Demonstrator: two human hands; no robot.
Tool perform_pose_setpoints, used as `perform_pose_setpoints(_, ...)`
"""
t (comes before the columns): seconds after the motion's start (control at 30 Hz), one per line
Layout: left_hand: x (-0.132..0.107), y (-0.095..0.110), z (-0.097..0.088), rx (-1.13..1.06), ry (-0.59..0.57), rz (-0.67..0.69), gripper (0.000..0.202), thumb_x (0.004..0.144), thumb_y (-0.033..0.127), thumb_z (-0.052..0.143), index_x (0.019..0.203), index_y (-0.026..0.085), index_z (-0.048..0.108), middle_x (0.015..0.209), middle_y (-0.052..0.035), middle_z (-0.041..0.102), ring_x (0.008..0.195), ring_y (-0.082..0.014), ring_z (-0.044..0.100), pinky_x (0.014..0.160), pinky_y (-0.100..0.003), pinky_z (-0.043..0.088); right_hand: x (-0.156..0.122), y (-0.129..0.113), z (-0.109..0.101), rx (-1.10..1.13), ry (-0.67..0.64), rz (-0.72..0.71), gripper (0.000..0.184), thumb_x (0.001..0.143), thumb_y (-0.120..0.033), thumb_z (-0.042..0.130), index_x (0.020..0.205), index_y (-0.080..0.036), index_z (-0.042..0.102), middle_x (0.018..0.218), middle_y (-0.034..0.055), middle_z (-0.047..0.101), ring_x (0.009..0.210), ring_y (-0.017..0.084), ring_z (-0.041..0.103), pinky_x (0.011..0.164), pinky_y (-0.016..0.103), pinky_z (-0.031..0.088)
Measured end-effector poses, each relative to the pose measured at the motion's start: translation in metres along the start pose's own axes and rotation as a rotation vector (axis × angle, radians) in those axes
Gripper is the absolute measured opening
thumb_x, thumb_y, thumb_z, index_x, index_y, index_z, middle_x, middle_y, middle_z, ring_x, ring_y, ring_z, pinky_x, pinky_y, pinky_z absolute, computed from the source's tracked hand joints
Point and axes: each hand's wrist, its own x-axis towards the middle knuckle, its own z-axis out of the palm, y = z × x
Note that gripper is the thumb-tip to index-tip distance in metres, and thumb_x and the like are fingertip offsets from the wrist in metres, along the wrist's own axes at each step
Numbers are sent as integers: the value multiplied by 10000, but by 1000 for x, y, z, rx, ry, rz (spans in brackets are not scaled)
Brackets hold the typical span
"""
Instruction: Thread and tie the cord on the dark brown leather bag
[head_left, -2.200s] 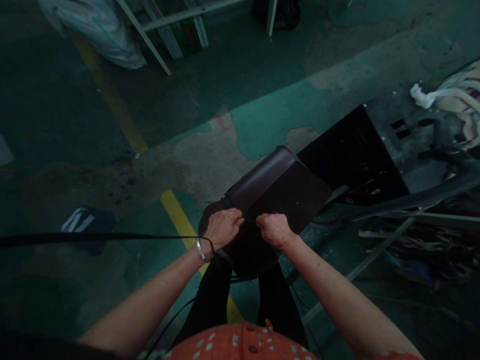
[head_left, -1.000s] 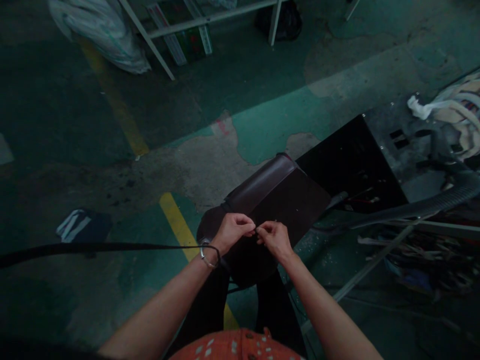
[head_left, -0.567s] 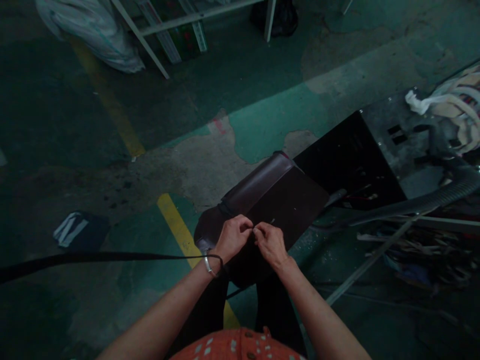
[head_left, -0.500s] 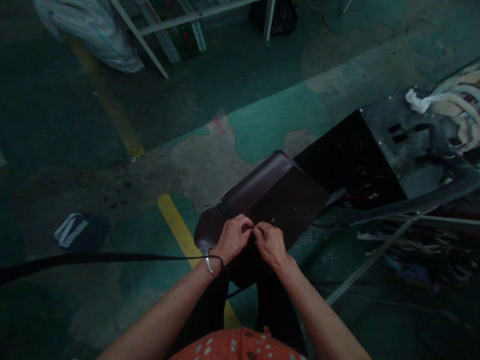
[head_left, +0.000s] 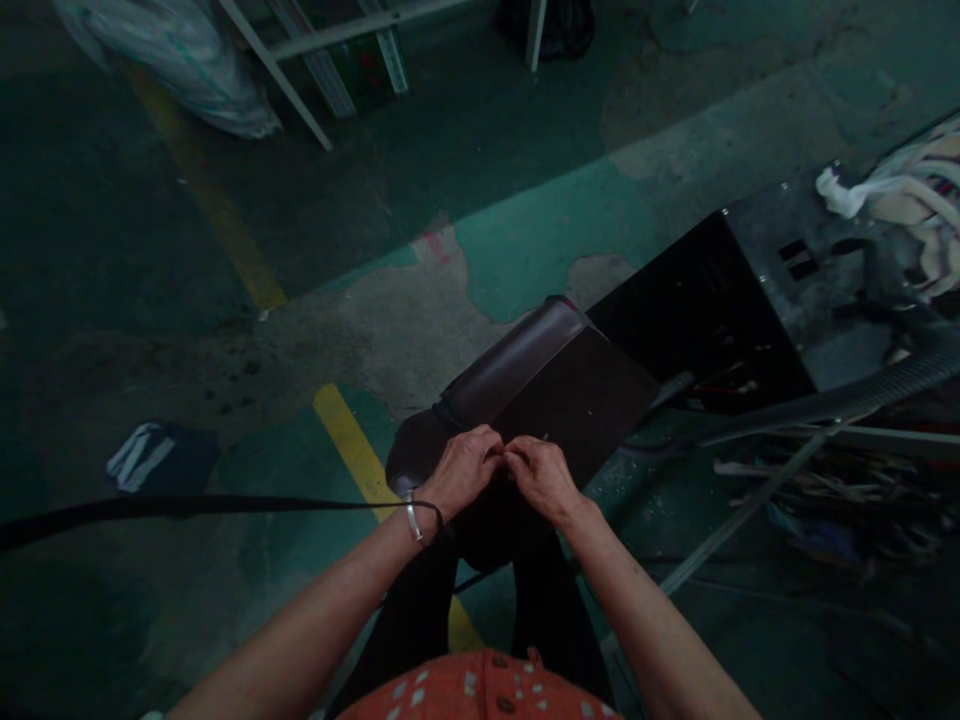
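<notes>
A dark brown leather bag (head_left: 555, 385) rests against my legs above the floor. My left hand (head_left: 461, 468) and my right hand (head_left: 540, 475) meet at the bag's near edge, fingertips pinched together on something too small to make out. Both sets of fingers are curled closed. A thin black strap (head_left: 187, 505) loops round my left wrist beside a silver bangle (head_left: 412, 520) and runs off to the left edge.
A black metal machine housing (head_left: 705, 310) stands right of the bag, with a grey hose (head_left: 862, 395) and white cloth strips (head_left: 892, 195). A dark folded item (head_left: 154, 455) lies on the green floor at left. White rack legs (head_left: 300, 70) and a sack (head_left: 172, 55) sit far back.
Both hands have closed in from flat on the bag to a fingertip pinch at its near edge. The view has shifted slightly.
</notes>
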Motion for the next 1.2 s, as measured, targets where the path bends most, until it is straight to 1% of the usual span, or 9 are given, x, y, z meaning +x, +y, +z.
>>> perform_pose_setpoints(0.1, 1, 0, -3, 9, -29, 4, 130, 885, 84, 577, 816, 166, 651, 843, -31, 623, 787, -176, 609, 738, -294, 443, -1, 5, 5, 48, 34, -25, 164, 931, -186, 541, 896, -162, 699, 841, 37, 698, 791, 160, 638, 779, 271, 445)
perform_pose_setpoints(0.23, 2, -3, -8, -41, -58, 27, 163, 882, 74, 540, 833, 158, 670, 832, -29, 627, 768, -156, 609, 729, -275, 453, 0, 15, 11, 222, 119, 46, 199, 909, -167, 560, 1013, -159, 730, 946, 47, 736, 815, 150, 665, 771, 253, 493)
perform_pose_setpoints(0.33, 4, -11, -12, -243, -112, 16, 189, 879, 96, 515, 835, 154, 689, 815, -23, 629, 705, -128, 621, 676, -241, 478, 3, 19, 9, 207, 84, 18, 315, 891, -111, 585, 1163, -148, 739, 982, 63, 732, 844, 151, 666, 799, 256, 502)
perform_pose_setpoints(0.4, 6, -18, -12, -363, -146, 3, 183, 877, 129, 518, 840, 148, 696, 813, -24, 634, 678, -120, 638, 654, -229, 497, 6, 20, 6, 158, 36, -36, 336, 889, -99, 611, 1190, -159, 746, 978, 67, 729, 875, 158, 670, 814, 260, 495)
perform_pose_setpoints(0.67, 8, -30, -9, -492, -165, -37, 158, 829, 201, 569, 843, 127, 707, 759, -28, 670, 647, -141, 705, 621, -229, 543, 16, 32, 10, -20, 40, -247, 229, 943, -222, 654, 1128, -265, 782, 932, 47, 748, 845, 174, 688, 765, 272, 481)
perform_pose_setpoints(0.8, 7, -29, -9, -552, -166, -84, 163, 802, 216, 571, 861, 119, 687, 683, -34, 688, 623, -153, 707, 613, -235, 555, 21, 40, 11, 20, 30, -349, 212, 942, -188, 636, 1078, -251, 787, 946, 49, 753, 848, 170, 695, 762, 262, 491)
perform_pose_setpoints(0.97, 7, -28, -9, -588, -178, -110, 161, 797, 261, 600, 862, 129, 666, 673, -35, 701, 631, -155, 706, 619, -235, 558, 25, 41, 13, 15, 109, -429, 188, 952, -208, 588, 947, -182, 774, 857, 61, 729, 761, 157, 667, 693, 251, 473)
perform_pose_setpoints(1.07, 6, -28, -9, -588, -169, -105, 131, 795, 249, 601, 846, 140, 651, 698, -19, 687, 664, -147, 706, 633, -227, 551, 23, 36, 18, -39, 193, -434, 209, 925, -198, 549, 869, -176, 749, 791, 51, 702, 701, 150, 641, 648, 253, 442)
perform_pose_setpoints(1.2, 5, -25, -10, -534, -156, -89, 81, 795, 196, 573, 821, 148, 633, 690, 6, 648, 654, -115, 660, 628, -203, 510, 18, 30, 25, -115, 279, -346, 157, 851, -203, 543, 804, -185, 692, 747, 29, 663, 648, 137, 595, 596, 254, 380)
